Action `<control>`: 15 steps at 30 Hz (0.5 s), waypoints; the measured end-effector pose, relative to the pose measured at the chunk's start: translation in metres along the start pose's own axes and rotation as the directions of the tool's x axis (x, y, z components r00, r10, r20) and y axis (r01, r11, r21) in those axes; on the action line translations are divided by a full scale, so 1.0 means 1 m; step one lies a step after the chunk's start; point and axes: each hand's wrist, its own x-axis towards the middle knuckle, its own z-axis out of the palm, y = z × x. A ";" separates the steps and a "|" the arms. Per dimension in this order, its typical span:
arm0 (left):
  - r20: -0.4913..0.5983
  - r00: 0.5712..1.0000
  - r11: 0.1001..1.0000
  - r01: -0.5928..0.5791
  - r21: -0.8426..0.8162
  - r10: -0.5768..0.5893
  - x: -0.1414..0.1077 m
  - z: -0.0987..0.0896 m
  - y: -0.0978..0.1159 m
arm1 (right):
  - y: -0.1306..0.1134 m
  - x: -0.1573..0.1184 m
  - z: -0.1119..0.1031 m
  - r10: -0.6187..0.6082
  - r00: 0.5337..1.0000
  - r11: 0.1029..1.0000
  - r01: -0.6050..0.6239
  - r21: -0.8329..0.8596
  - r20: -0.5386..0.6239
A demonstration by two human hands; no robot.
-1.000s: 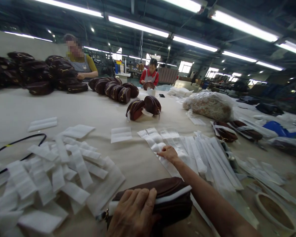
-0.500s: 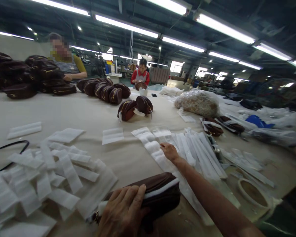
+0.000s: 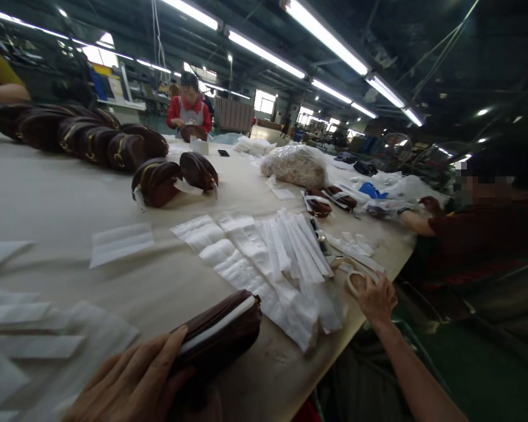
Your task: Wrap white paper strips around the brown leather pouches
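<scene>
My left hand [image 3: 136, 375] grips a dark brown leather bag [image 3: 229, 334] near the front of the table, fingers across its top and thumb on the near side. A white strip [image 3: 222, 322] runs along the bag's length. Over at the table's right edge, my right hand [image 3: 378, 296] has its fingers curled at the rim of a roll of tape [image 3: 355, 283], closed on it. Between the hands lie white padding sheets [image 3: 246, 269] and a fan of narrow folded white strips [image 3: 297, 243].
Two brown bags [image 3: 156, 183] stand mid-table, with a row of similar bags [image 3: 97, 143] behind. A filled plastic sack [image 3: 294, 166] lies farther back. White pieces [image 3: 26, 346] cover the left. One co-worker [image 3: 189, 111] sits opposite; another person [image 3: 479, 228] is at the right.
My right hand has left the white padding sheets and moved right to the roll of tape. My left hand still holds the bag. The view has turned right, bringing another person into sight.
</scene>
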 end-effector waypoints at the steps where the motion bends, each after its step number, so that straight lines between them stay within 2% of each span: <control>1: -0.002 1.000 1.000 -0.014 0.013 0.014 0.003 -0.002 0.001 | 0.006 0.004 0.002 0.005 0.999 1.000 -0.005 -0.010 0.034; 4: 0.005 1.000 0.998 -0.029 0.059 0.029 0.011 -0.009 0.004 | 0.004 0.016 0.005 -0.013 0.997 1.000 0.013 -0.003 0.071; 7: 0.020 1.000 0.997 -0.016 0.077 0.015 0.015 -0.015 0.008 | -0.027 0.027 0.007 -0.075 0.996 0.995 0.072 0.062 0.047; 9: 0.033 0.999 0.997 -0.003 0.076 0.000 0.016 -0.017 0.010 | -0.062 0.028 0.011 -0.150 0.986 0.980 0.140 0.140 0.069; 11: 0.045 0.999 0.997 0.008 0.079 -0.011 0.017 -0.018 0.012 | -0.103 0.024 0.018 -0.256 0.954 0.947 0.216 0.237 0.154; 15: 0.048 0.999 0.996 0.017 0.088 -0.021 0.017 -0.017 0.015 | -0.191 0.005 0.045 -0.456 0.810 0.866 0.309 0.393 0.367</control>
